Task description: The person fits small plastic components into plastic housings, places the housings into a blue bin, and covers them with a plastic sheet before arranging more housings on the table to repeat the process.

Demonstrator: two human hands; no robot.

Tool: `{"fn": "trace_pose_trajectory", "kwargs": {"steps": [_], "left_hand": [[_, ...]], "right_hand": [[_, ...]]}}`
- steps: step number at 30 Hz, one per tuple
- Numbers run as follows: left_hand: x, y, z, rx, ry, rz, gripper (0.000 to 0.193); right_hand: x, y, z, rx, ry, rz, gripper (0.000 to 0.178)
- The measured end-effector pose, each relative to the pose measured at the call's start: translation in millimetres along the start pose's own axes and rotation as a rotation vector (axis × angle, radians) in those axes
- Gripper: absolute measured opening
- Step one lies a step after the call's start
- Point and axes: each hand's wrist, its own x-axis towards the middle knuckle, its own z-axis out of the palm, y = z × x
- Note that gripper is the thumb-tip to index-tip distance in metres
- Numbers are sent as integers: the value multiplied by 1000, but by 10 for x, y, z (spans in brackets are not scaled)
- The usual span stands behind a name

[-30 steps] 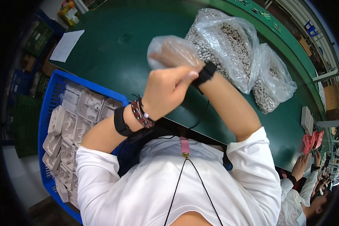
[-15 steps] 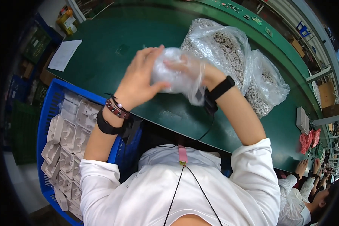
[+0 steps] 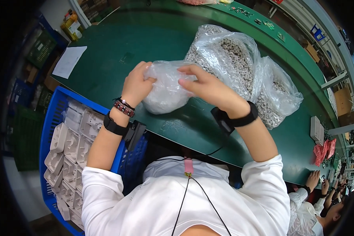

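A small clear plastic bag point(image 3: 164, 92) bulging with pale small parts rests on the green table point(image 3: 118, 51). My left hand point(image 3: 136, 83) grips its left top edge. My right hand point(image 3: 205, 85) pinches the top from the right side, fingers over the bag's mouth. Both wrists carry black bands; the left one also has a beaded bracelet.
Two large clear bags point(image 3: 232, 59) of small grey parts lie just beyond my right hand, the second one point(image 3: 279, 96) further right. A blue crate point(image 3: 63, 145) with white moulded trays stands at my left. A sheet of paper point(image 3: 69, 61) lies far left. Another person's hands point(image 3: 314, 181) are at lower right.
The small bag has come down from in front of my chest onto the table. My hands have spread apart along its top edge.
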Motion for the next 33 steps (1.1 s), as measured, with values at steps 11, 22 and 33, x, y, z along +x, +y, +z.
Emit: {"fn": "trace_pose_trajectory", "kwargs": {"steps": [11, 22, 33], "left_hand": [[-213, 377, -150, 308, 131, 427, 62], [-416, 621, -232, 140, -119, 556, 53], [-434, 440, -94, -504, 71, 392, 25]], "right_hand": [[-113, 161, 83, -1162, -99, -864, 55], [-64, 118, 33, -1082, -26, -743, 69], [9, 68, 581, -1548, -331, -810, 39]]}}
